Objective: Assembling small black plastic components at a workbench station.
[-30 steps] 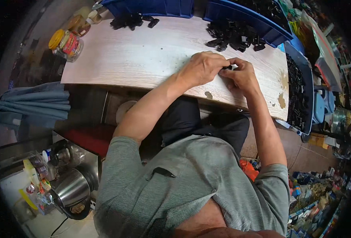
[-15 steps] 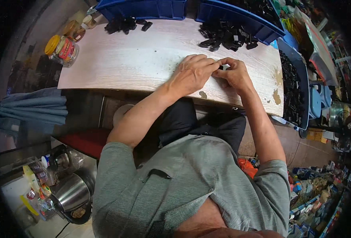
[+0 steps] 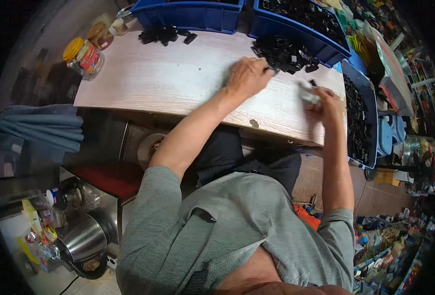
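My left hand [image 3: 247, 76] reaches across the pale wooden table [image 3: 178, 78] to the edge of a pile of small black plastic parts [image 3: 284, 54]. Its fingers are curled at the pile, and whether they hold a part is hidden. My right hand [image 3: 325, 101] is near the table's right end, closed on a small light grey object [image 3: 308, 93]. The two hands are apart.
Blue bins [image 3: 193, 12] [image 3: 301, 22] stand along the table's far edge, and another blue bin [image 3: 357, 118] of black parts is at the right. A second small pile of black parts [image 3: 165, 34], a yellow-lidded jar [image 3: 83, 58], folded blue cloth [image 3: 35, 128] and a steel kettle [image 3: 82, 241] are at the left.
The hands were together over the table's right part. They have separated: the left hand moved up to the black pile, and the right hand moved right with the grey object.
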A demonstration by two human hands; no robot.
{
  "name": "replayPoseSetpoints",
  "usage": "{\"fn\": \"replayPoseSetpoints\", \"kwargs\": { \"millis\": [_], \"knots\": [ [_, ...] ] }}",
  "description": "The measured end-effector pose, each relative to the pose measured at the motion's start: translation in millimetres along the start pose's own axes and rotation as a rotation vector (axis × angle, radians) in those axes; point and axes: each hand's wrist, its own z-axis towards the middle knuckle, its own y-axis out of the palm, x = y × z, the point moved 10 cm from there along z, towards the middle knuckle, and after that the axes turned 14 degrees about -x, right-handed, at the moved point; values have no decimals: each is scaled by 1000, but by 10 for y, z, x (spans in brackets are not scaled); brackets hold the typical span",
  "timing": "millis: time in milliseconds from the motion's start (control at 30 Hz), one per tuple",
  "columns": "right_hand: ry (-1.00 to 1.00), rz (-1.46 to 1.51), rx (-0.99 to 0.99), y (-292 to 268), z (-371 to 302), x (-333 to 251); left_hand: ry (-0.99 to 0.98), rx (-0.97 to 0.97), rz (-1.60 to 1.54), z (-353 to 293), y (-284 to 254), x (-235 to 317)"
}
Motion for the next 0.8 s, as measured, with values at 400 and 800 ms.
{"fn": "replayPoseSetpoints", "kwargs": {
  "millis": [400,800],
  "knots": [
    [-29,89,116,-517,-74,80,-331,257,558,-137,-1028,-1428],
    [-20,-98,-197,1243,-7,-332,-140,301,360,-218,-1005,-1434]
  ]
}}
